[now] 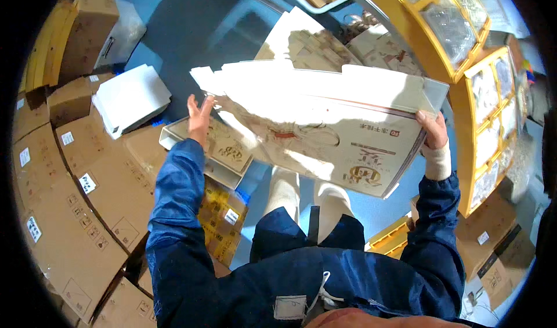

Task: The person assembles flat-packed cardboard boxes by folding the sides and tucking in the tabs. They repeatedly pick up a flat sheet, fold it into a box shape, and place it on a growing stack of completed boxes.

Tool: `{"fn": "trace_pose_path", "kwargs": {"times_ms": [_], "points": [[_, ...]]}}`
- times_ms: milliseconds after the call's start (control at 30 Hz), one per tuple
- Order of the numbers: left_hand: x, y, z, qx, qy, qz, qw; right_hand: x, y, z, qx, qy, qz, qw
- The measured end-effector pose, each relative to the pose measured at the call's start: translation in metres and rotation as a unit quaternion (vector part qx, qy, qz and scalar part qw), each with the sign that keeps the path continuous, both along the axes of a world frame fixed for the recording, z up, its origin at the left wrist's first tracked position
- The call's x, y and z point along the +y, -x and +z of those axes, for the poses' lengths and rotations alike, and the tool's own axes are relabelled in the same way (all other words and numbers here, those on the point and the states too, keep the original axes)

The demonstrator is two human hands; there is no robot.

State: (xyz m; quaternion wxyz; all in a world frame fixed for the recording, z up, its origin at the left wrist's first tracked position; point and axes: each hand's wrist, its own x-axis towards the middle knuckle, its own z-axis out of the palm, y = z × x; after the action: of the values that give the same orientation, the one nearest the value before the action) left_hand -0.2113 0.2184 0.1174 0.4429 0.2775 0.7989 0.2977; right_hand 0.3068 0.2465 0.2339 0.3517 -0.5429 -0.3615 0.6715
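The blue floor [409, 183] carries everything. Along its left edge stand brown cartons [52, 194], packed side by side, some bearing white labels. Along its right edge, yellow crates [418, 32] rise with open lattice sides, and clear material shows through.

Near the middle of the floor, above it and in front of the person's legs, is a wide white printed carton [348, 145], tilted, with pale flaps along its far edge and a dark drawing with a reddish patch on its face. Beyond it, toward the floor's far edge, sits a tan-and-white box [310, 46], partly covered by it.

Closer to the left edge are a smaller printed box [232, 154], partly behind the left sleeve, a stack of white sheets [133, 98] on the brown cartons, and a yellow-taped carton [223, 220].

The right hand [434, 129] grasps the printed carton by its right edge. The left hand [200, 118], fingers parted, is at its left end; whether it grips or only touches, I cannot tell.
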Motion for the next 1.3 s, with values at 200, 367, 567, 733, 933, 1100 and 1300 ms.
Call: {"fn": "trace_pose_path", "kwargs": {"times_ms": [200, 367, 567, 733, 933, 1100, 1300], "points": [[0.012, 0.006, 0.06, -0.108, 0.109, -0.025, 0.988, 0.019, -0.002, 0.026, 0.019, 0.053, 0.009, 0.998], [-0.001, 0.006, 0.07, -0.06, 0.161, -0.029, 0.985, 0.019, 0.007, 0.036, 0.032, 0.076, 0.032, 0.996], [-0.014, 0.027, 0.044, 0.077, 0.179, -0.165, 0.967, 0.003, -0.007, 0.002, -0.049, 0.06, 0.002, 0.997], [-0.03, 0.025, 0.053, 0.164, 0.209, -0.151, 0.952, -0.057, -0.011, -0.015, -0.007, 0.088, 0.094, 0.992], [-0.043, 0.033, 0.03, -0.036, 0.086, -0.087, 0.992, -0.084, -0.034, -0.057, 0.024, 0.224, 0.043, 0.973], [-0.056, -0.002, 0.057, -0.301, 0.036, 0.054, 0.951, -0.072, -0.016, -0.065, -0.019, 0.159, 0.002, 0.987], [-0.077, 0.003, 0.068, -0.352, 0.021, 0.018, 0.935, -0.071, -0.038, -0.096, -0.085, 0.054, 0.072, 0.992]]}}
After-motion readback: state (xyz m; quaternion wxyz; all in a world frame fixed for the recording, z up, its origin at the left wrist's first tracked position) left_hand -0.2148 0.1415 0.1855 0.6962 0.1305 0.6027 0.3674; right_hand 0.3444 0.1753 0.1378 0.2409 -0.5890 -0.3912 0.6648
